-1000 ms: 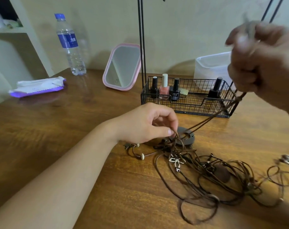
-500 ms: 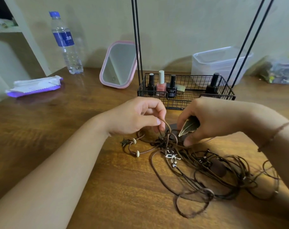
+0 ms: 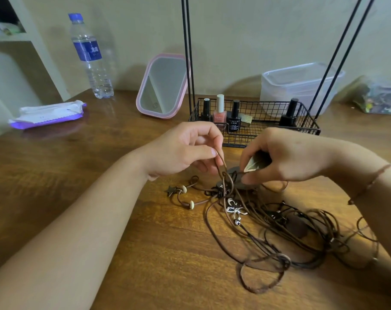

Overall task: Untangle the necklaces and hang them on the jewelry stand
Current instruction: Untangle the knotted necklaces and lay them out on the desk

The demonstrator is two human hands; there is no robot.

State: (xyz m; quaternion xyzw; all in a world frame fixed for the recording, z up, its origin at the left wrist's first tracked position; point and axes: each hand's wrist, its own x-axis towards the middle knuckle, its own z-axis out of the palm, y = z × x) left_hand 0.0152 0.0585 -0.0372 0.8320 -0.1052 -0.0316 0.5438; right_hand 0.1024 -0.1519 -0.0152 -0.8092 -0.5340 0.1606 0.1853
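Note:
A tangle of brown cord necklaces point(image 3: 279, 233) lies on the wooden table, with a silver flower pendant point(image 3: 234, 209) and a dark star charm point(image 3: 170, 190) showing. My left hand point(image 3: 185, 151) pinches a loop of brown cord point(image 3: 220, 162) between thumb and forefinger and lifts it from the heap. My right hand point(image 3: 286, 157) grips a greenish leaf-shaped pendant point(image 3: 253, 164) just above a dark round pendant point(image 3: 232, 173). The black wire jewelry stand point(image 3: 306, 121) is behind the hands; its rods rise out of view.
The stand's basket holds several nail polish bottles point(image 3: 233, 116). A pink mirror point(image 3: 163, 86), a water bottle point(image 3: 90, 57) and a wipes pack point(image 3: 49, 113) stand at the back left. A clear plastic box point(image 3: 299, 83) and a bag point(image 3: 380, 97) are at the back right.
My right hand came down from high at the right to the tangle, bringing the leaf pendant. My left hand has raised its cord loop a little.

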